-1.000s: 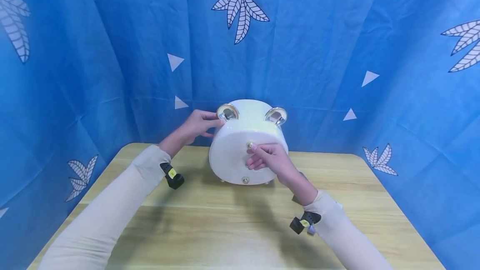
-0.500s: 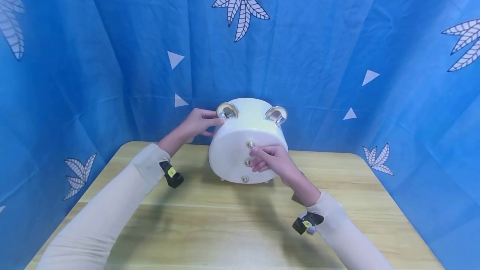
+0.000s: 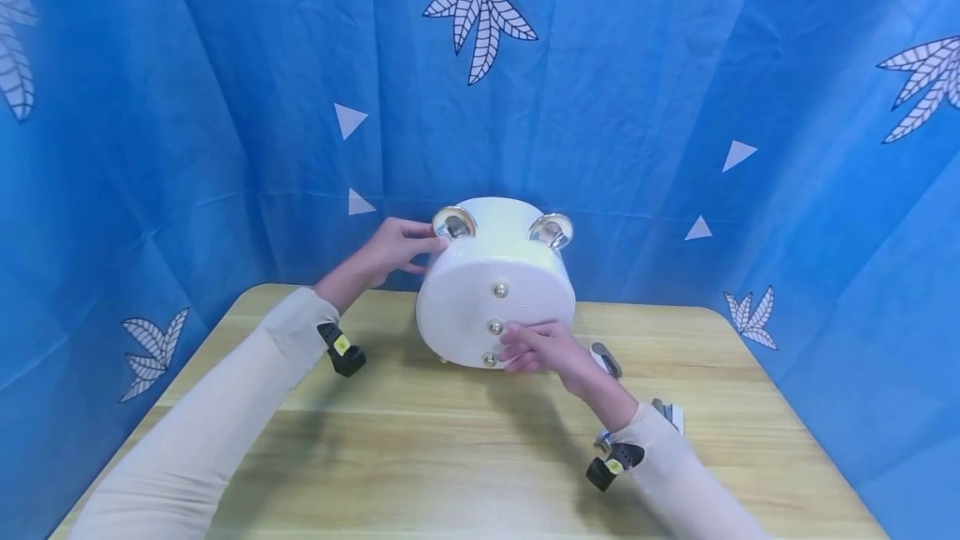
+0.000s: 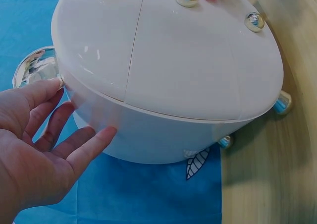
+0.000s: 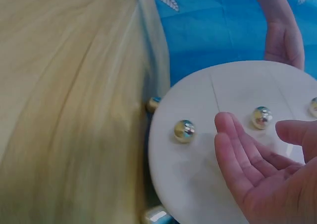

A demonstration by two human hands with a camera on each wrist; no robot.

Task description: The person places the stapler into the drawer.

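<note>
**Right hand drops from top knob to bottom knob**

The left hand rests where it was, straight relaxed fingers pressed flat against the left side of the white round box, just below a shiny ear. The box stands on edge at the far middle of the wooden table, flat face toward the person. Down that face run three metal knobs. The right hand, a second ago at the top knob, now sits lower, fingers loosely open beside the bottom knob, gripping nothing.
</note>
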